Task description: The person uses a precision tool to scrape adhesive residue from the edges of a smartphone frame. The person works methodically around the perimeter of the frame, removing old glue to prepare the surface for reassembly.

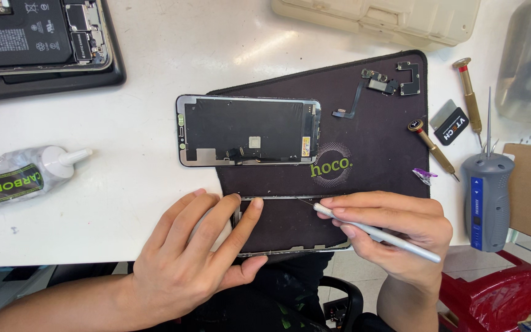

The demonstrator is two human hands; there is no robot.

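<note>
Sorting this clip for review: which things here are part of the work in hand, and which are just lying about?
In hand:
left hand steadying the phone frame
right hand working a thin white tool along its edge
dark work mat

Lying about:
detached screen panel
flex-cable parts
two brass-handled screwdrivers
grey electric screwdriver
glue tube
opened phone

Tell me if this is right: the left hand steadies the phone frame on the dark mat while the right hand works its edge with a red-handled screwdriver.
Not quite. In the head view the right hand holds a slim white pen-like tool, not a red-handled screwdriver. The rest stands.
</note>
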